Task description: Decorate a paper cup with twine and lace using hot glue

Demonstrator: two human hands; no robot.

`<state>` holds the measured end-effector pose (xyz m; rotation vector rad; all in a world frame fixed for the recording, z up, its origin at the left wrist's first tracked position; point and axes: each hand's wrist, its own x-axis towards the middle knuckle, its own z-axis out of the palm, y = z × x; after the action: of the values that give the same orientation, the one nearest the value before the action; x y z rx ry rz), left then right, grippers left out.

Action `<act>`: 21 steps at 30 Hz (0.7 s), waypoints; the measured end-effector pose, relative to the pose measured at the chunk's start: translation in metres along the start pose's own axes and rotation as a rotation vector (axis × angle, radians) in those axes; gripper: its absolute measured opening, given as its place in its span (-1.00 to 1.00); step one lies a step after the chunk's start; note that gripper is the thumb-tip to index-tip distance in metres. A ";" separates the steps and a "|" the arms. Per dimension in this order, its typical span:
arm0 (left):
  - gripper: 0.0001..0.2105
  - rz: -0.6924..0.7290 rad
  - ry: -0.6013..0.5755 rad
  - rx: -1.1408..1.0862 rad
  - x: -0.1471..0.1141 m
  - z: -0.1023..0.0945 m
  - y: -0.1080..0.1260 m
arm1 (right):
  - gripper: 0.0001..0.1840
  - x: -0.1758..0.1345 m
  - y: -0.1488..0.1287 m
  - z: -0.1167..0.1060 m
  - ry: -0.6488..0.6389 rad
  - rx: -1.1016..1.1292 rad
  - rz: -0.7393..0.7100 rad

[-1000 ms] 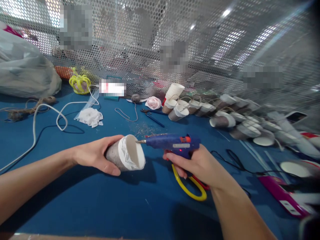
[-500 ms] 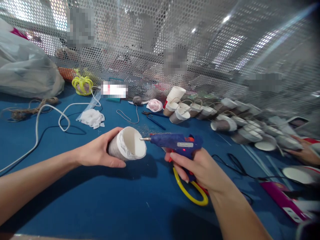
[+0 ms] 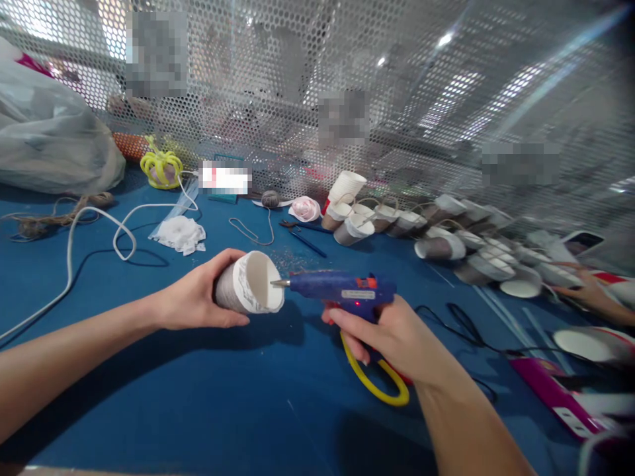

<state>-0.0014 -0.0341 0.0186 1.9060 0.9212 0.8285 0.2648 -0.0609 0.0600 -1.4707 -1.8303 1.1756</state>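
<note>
My left hand (image 3: 198,297) is wrapped round a paper cup (image 3: 235,287) covered in grey cord, with white lace around its rim. The cup is tilted, its open mouth turned to the right. In my right hand (image 3: 377,330) is a blue glue gun (image 3: 342,285) with a small red light lit on its side. Its metal nozzle points left, at the rim of the cup; whether it touches cannot be seen. Beneath the right hand lie scissors with a yellow handle (image 3: 372,383), partly hidden by it.
White lace (image 3: 181,233) and pliers (image 3: 305,241) lie behind the cup. Several cord-wrapped cups (image 3: 441,248) stand or lie at the back right, near another person's hand (image 3: 585,284). A purple power strip (image 3: 550,390) is at the right, a plastic bag (image 3: 54,125) at the left.
The glue gun has shifted slightly left and down. The cup has turned a little in my left hand, so more of its grey side and less of the lace's front shows.
</note>
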 end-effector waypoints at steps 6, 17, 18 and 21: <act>-0.29 -0.063 0.020 -0.277 0.001 0.008 -0.004 | -0.76 0.006 0.001 0.012 0.040 0.482 0.041; -0.25 -0.085 0.037 -0.451 0.001 0.013 -0.001 | -0.77 0.015 0.012 0.031 0.005 0.758 0.127; -0.25 -0.079 0.043 -0.454 0.001 0.013 -0.001 | -0.76 0.015 0.012 0.031 0.010 0.758 0.127; -0.24 -0.068 0.051 -0.462 0.001 0.014 -0.003 | -0.76 0.015 0.013 0.032 0.024 0.745 0.110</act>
<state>0.0095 -0.0378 0.0105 1.4525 0.7416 0.9577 0.2407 -0.0558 0.0313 -1.1331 -1.0967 1.6430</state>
